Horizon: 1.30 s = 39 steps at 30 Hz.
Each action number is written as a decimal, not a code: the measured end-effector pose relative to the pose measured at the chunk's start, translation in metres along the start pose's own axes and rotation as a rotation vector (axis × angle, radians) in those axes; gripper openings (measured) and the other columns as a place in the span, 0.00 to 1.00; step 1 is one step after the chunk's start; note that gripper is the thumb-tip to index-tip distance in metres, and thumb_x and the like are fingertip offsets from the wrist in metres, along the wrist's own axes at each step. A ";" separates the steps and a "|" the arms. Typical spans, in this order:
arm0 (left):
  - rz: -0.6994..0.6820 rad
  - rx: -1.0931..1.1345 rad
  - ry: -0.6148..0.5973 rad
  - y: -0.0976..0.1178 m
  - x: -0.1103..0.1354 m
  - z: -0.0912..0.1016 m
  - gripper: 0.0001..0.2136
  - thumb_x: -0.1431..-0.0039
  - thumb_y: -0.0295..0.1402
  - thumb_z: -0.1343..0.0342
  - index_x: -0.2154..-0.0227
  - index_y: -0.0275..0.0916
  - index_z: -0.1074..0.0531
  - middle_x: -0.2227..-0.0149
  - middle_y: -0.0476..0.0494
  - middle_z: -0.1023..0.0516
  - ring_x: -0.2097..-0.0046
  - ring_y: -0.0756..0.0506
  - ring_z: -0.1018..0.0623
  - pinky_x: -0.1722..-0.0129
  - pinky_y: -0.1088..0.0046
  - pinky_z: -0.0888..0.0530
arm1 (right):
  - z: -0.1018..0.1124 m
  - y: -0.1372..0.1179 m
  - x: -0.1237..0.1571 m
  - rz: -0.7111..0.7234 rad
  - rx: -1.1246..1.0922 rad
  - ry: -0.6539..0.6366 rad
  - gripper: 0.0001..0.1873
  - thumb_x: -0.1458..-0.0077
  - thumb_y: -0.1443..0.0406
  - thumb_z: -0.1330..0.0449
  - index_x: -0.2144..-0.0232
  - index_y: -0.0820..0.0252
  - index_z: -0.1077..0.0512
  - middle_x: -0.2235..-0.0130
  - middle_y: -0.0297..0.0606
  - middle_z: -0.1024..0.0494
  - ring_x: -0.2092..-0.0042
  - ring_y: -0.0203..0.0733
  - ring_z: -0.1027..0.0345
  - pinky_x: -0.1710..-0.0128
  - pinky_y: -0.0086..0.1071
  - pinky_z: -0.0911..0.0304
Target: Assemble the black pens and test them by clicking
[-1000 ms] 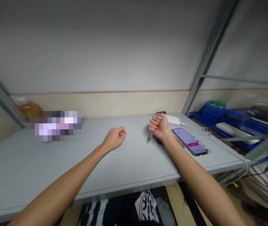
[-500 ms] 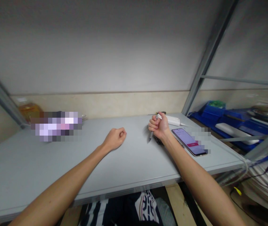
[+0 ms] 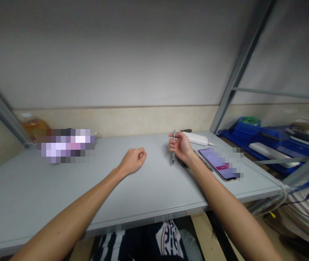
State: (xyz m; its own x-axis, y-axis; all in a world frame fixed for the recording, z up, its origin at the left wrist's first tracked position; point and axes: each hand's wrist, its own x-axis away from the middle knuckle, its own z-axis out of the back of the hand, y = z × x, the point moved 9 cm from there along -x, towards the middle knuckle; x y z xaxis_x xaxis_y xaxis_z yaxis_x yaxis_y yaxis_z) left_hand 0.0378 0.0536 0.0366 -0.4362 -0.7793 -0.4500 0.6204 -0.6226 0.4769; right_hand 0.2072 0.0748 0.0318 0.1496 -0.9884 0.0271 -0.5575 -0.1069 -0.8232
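The pen (image 3: pixel 173 158) is a slim, round, grey stick with a dull metal sheen. It stands nearly upright, tip down, over the table (image 3: pixel 62 188), towards the back edge and right of the middle. My right hand (image 3: pixel 180 147) is clamped on its middle: the fingers (image 3: pixel 172 145) curl around the barrel from the left and the thumb closes over them, so a short length pokes up above my knuckles and a longer one hangs below. I cannot tell whether the tip touches the tabletop or stops just above it.

My left hand (image 3: pixel 133 160) rests on the table near the middle, well apart from the pen, fingers rolled tight into a fist with nothing showing inside it.

The table is a smooth, matt, pale grey sheet with a ridged front edge.

Just beside my right wrist, towards the right edge, lies a flat phone (image 3: pixel 214 161) with a lit lilac screen and a pink bar. Its writing is too small to read, and part of it is blurred over.

Behind my right hand, along the back edge, lies a long white plastic tool (image 3: pixel 198 138) with a rounded body.

Near the back left corner stands a clear bottle (image 3: pixel 32 127) of amber liquid, with a blurred patch beside it.

Past the right edge, a slanted grey metal post (image 3: pixel 238 69) rises in front of blue plastic bins (image 3: pixel 245 127).
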 end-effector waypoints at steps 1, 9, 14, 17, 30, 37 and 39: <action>-0.002 -0.001 -0.003 0.000 0.000 0.000 0.10 0.46 0.31 0.54 0.78 0.37 0.31 0.84 0.52 0.34 0.80 0.53 0.36 0.77 0.77 0.42 | 0.003 0.000 -0.001 0.033 0.086 0.051 0.05 0.54 0.64 0.50 0.72 0.58 0.37 0.84 0.25 0.43 0.84 0.30 0.53 0.87 0.23 0.56; -0.014 -0.020 -0.022 0.001 0.000 -0.002 0.10 0.45 0.32 0.55 0.78 0.37 0.32 0.84 0.53 0.35 0.80 0.53 0.36 0.77 0.77 0.43 | -0.006 -0.022 0.012 0.471 1.254 0.299 0.05 0.58 0.72 0.45 0.79 0.57 0.36 0.80 0.35 0.36 0.69 0.42 0.38 0.64 0.34 0.44; -0.022 -0.026 -0.030 0.003 0.001 -0.003 0.11 0.45 0.32 0.55 0.78 0.37 0.32 0.84 0.52 0.35 0.81 0.53 0.36 0.77 0.76 0.43 | 0.008 -0.012 0.014 0.239 1.613 0.375 0.03 0.55 0.71 0.44 0.76 0.60 0.30 0.69 0.50 0.29 0.56 0.54 0.40 0.58 0.43 0.45; -0.018 -0.030 -0.033 0.003 0.001 -0.003 0.11 0.45 0.32 0.55 0.78 0.37 0.31 0.84 0.52 0.34 0.80 0.53 0.36 0.76 0.77 0.43 | 0.008 -0.010 0.017 0.159 1.865 0.398 0.08 0.53 0.67 0.43 0.68 0.62 0.28 0.57 0.56 0.31 0.48 0.59 0.47 0.55 0.49 0.47; -0.027 -0.035 -0.053 0.004 0.001 -0.005 0.11 0.44 0.32 0.56 0.77 0.37 0.32 0.83 0.52 0.34 0.80 0.53 0.36 0.77 0.77 0.43 | 0.048 -0.012 0.021 -0.352 1.937 0.487 0.47 0.60 0.41 0.44 0.42 0.53 0.50 0.41 0.53 0.49 0.42 0.62 0.54 0.53 0.59 0.51; -0.029 -0.032 -0.052 0.003 0.002 -0.006 0.10 0.45 0.32 0.55 0.78 0.37 0.32 0.83 0.53 0.35 0.80 0.53 0.36 0.76 0.78 0.43 | 0.052 -0.015 0.019 -0.370 1.968 0.492 0.39 0.54 0.45 0.46 0.44 0.57 0.44 0.41 0.53 0.48 0.41 0.61 0.56 0.52 0.57 0.50; -0.028 -0.030 -0.054 0.003 0.002 -0.006 0.10 0.45 0.31 0.55 0.77 0.37 0.32 0.83 0.53 0.35 0.80 0.53 0.36 0.76 0.78 0.43 | 0.054 -0.014 0.017 -0.363 1.971 0.489 0.36 0.52 0.46 0.47 0.45 0.59 0.42 0.42 0.53 0.47 0.41 0.60 0.57 0.52 0.57 0.50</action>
State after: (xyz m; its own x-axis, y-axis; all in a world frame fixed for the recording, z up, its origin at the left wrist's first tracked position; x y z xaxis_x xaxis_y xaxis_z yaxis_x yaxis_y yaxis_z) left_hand 0.0425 0.0510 0.0327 -0.4874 -0.7649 -0.4212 0.6265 -0.6423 0.4416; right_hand 0.2615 0.0654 0.0132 -0.3418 -0.9299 0.1358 0.9279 -0.3568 -0.1080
